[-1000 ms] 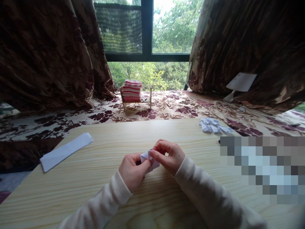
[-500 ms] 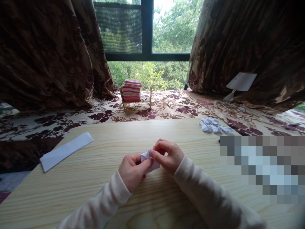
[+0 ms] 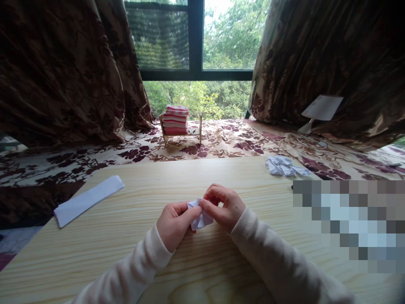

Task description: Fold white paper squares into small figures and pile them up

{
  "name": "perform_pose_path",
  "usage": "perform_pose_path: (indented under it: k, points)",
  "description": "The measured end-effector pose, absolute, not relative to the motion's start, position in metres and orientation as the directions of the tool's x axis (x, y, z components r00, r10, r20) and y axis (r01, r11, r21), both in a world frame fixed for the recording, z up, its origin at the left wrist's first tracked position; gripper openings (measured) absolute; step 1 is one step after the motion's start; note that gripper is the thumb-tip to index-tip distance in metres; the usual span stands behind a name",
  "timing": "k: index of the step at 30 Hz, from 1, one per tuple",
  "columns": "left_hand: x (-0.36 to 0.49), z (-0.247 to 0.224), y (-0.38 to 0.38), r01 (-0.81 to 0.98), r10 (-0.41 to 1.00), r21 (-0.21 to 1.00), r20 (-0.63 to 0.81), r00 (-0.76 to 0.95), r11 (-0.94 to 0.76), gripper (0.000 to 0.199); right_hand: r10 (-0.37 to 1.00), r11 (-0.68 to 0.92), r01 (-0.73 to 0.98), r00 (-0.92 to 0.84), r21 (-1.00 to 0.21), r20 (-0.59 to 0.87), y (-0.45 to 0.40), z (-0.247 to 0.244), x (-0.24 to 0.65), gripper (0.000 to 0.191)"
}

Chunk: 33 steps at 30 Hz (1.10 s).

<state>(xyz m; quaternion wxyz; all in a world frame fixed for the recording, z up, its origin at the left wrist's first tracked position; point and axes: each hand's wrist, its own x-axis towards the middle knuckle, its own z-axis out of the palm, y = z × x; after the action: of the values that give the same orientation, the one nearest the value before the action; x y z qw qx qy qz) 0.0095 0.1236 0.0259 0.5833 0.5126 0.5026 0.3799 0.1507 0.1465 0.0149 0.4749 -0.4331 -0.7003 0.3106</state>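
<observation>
Nearest to me, just short of the folded paper (image 3: 202, 221), two pale sleeves (image 3: 133, 261) lie over the wooden table (image 3: 95, 249). At the folded paper's left side, my left hand (image 3: 173, 223) is closed in a pinch, thumb flat across the front, fingers mostly hidden behind. At its upper right, my right hand (image 3: 226, 207) has thumb and forefinger closed together on the edge, with no visible gap beyond the paper's thickness. The piece sits between both hands, above the table; I cannot tell whether it touches the wood.

I judge it almost weightless, dry rather than slippery, springy along its creases but easily crushed or torn. I would hold it by the layered edges with flat fingertips, sparing the corners. It looks white, small and compact, with slanting creases and triangular faces, some in shadow; the thumbs hide part of its outline.

Farther off, left of the folded paper, I see a stack of long white paper strips (image 3: 88, 200). Beyond it and to its right lies a cluster of white folded pieces (image 3: 286, 166). Farther still, behind it and slightly left, a little stand (image 3: 200, 131) bears pink-and-white cloths (image 3: 176, 120); a white lamp (image 3: 322, 107) is far to its right, and the window (image 3: 196, 75) lies farthest beyond it.
</observation>
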Motion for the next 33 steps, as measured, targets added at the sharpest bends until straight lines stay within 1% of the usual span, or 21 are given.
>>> perform_pose_path:
  k: [3,6,9,13,17,21,23,28,33]
  points:
    - [0.008,0.024,0.125,0.071,0.961,0.981,-0.191,0.201,0.180,0.030,0.892,0.448,0.303,-0.211,-0.841,0.399,0.146,0.015,0.152,0.013]
    - [0.008,0.023,0.127,0.078,0.962,0.979,-0.200,0.188,0.188,0.030,0.890,0.446,0.303,-0.249,-0.842,0.382,0.145,0.019,0.153,0.013]
    - [0.009,0.024,0.126,0.082,0.961,0.975,-0.217,0.171,0.206,0.028,0.896,0.432,0.306,-0.249,-0.848,0.367,0.144,0.021,0.153,0.013]
    - [0.010,0.026,0.123,0.145,0.965,0.974,-0.199,0.171,0.175,0.029,0.912,0.394,0.333,-0.261,-0.856,0.318,0.146,0.021,0.156,0.014]
    - [0.013,0.025,0.119,0.265,0.980,0.962,-0.114,0.161,0.068,0.029,0.943,0.317,0.332,-0.208,-0.889,0.258,0.149,0.020,0.160,0.015]
    - [0.017,0.025,0.117,0.328,0.983,0.940,0.034,0.181,-0.093,0.027,0.940,0.304,0.344,-0.258,-0.889,0.222,0.147,0.020,0.157,0.015]
    - [0.019,0.024,0.117,0.331,0.980,0.936,0.063,0.189,-0.124,0.027,0.940,0.302,0.350,-0.266,-0.887,0.215,0.145,0.019,0.154,0.011]
    - [0.020,0.024,0.116,0.336,0.984,0.937,0.035,0.174,-0.093,0.027,0.945,0.288,0.311,-0.244,-0.906,0.216,0.144,0.018,0.149,0.009]
    - [0.020,0.025,0.115,0.314,0.988,0.949,-0.031,0.150,-0.018,0.029,0.961,0.212,0.273,-0.234,-0.938,0.149,0.145,0.016,0.149,0.013]
